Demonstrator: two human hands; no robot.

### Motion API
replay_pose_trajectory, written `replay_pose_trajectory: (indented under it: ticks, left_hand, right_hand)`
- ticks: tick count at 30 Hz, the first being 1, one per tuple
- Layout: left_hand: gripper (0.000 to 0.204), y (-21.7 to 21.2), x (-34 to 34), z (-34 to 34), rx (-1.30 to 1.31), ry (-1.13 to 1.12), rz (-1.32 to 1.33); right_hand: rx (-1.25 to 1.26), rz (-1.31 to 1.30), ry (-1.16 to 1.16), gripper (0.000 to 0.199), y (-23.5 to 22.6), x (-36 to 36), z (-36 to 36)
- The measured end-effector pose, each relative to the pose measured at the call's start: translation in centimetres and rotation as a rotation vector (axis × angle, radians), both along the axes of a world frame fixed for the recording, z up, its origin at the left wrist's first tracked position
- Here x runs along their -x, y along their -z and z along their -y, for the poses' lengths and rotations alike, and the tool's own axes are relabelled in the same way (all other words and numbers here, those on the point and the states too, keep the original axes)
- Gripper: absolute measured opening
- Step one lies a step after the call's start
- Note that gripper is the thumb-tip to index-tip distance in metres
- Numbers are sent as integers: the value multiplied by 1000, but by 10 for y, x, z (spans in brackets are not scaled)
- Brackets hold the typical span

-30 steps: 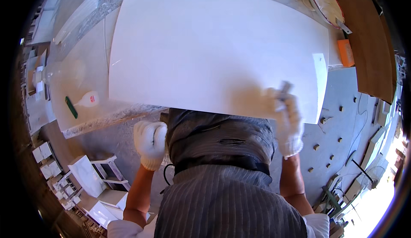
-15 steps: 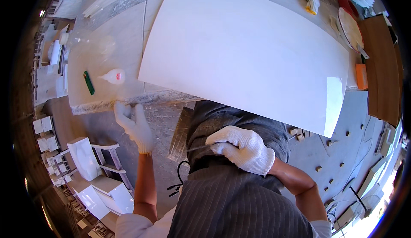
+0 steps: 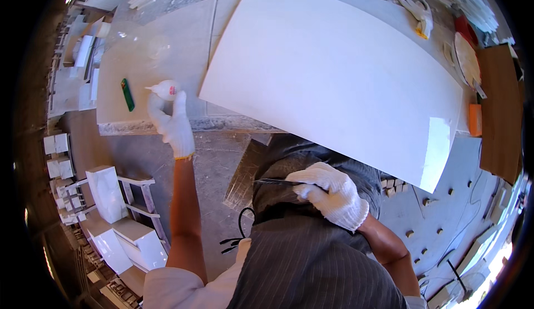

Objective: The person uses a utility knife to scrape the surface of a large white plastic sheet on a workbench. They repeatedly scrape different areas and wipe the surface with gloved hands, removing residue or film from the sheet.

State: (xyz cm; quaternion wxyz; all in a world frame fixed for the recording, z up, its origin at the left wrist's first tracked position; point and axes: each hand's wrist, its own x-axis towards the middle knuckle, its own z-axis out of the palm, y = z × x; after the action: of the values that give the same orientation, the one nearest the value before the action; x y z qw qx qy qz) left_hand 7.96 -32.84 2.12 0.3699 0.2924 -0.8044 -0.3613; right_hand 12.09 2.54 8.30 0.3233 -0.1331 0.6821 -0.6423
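Note:
My left hand (image 3: 173,123), in a white knit glove, is at the near left part of the worktop. Its thumb and forefinger are spread at the near side of a small white squeeze bottle (image 3: 164,90), which lies with its thin nozzle pointing left. The fingertips reach the bottle, with a gap between them. Above my lap, my gloved right hand (image 3: 334,195) is closed on a thin, narrow blade (image 3: 272,182), seen nearly edge-on, that points left. A large glossy white panel (image 3: 334,81) lies on the worktop (image 3: 150,48), its near edge overhanging towards my lap.
A slim green tool (image 3: 128,94) lies left of the bottle. Spare gloves (image 3: 420,17), a round pan (image 3: 466,59) and an orange block (image 3: 475,120) sit at the far right, beside a brown board (image 3: 498,114). White boxes (image 3: 105,195) stand lower left; small blocks (image 3: 410,233) dot the right floor.
My left hand has moved forward from the worktop's near edge to the squeeze bottle. My right hand keeps the blade over my lap. The whole view has shifted slightly.

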Motion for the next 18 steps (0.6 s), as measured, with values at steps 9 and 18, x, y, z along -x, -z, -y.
replay_pose_trajectory:
  ticks: [9,18]
  left_hand:
    - [10,0,-1,18,2,143,16]
    - [12,-37,31,-33,-84,239,-141]
  right_hand:
    - [88,-52,14,23,4,19,-4]
    - [183,60,12,38,-6,56,-20]
